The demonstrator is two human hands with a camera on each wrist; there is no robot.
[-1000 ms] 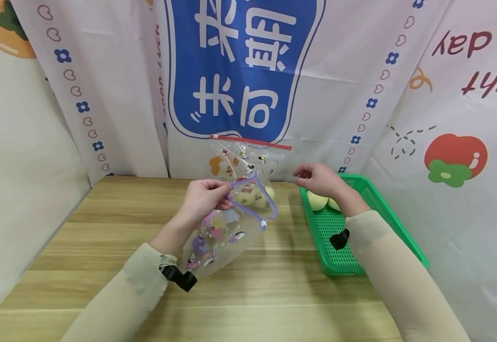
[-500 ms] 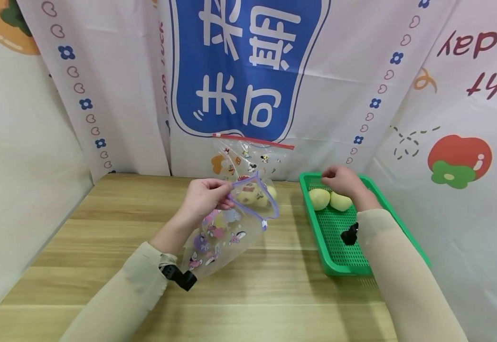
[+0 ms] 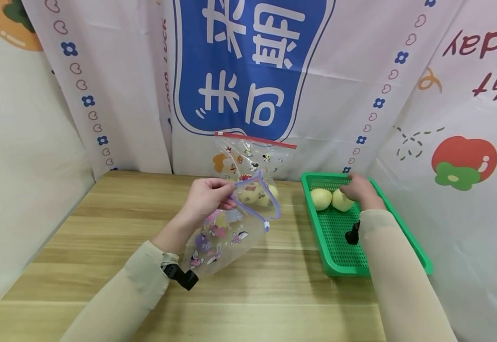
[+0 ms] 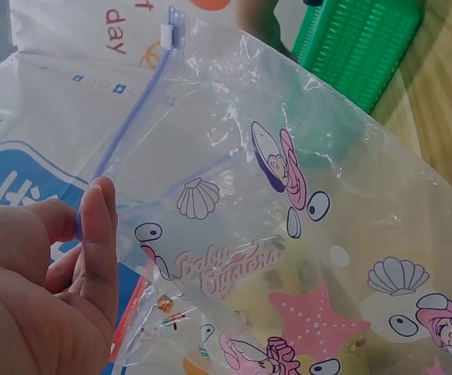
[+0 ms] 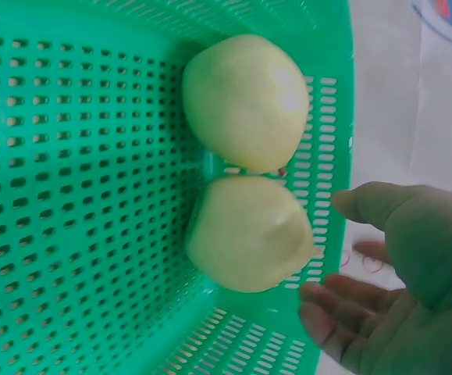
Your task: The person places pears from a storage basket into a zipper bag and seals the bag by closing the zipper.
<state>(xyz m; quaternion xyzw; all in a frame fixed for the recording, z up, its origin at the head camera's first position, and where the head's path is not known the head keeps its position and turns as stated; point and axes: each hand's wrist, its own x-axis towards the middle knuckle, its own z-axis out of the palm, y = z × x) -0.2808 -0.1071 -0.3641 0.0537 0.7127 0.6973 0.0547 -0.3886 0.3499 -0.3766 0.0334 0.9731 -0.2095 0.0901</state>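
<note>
My left hand (image 3: 210, 197) pinches the purple zip rim of a clear zip bag (image 3: 222, 242) printed with pink shells and starfish. The bag's mouth gapes towards the right, with a white slider (image 3: 267, 225) at its lower corner. In the left wrist view, thumb and fingers grip the purple zip edge (image 4: 124, 133). My right hand (image 3: 361, 190) is over the back of the green basket (image 3: 327, 259). The right wrist view has its fingers spread beside two pale yellow round fruits (image 5: 249, 234), one nearest the hand and another fruit (image 5: 245, 101) beyond it.
Behind the purple-edged bag, another clear bag with a red zip (image 3: 254, 139) stands against the printed backdrop (image 3: 342, 57), pale yellow fruits inside. The basket stands at the right of the wooden table (image 3: 116, 213), close to the side cloth (image 3: 479, 237).
My right hand has moved right from between the bags and the basket, then lowered towards the right-hand fruit. My left hand keeps its grip on the bag.
</note>
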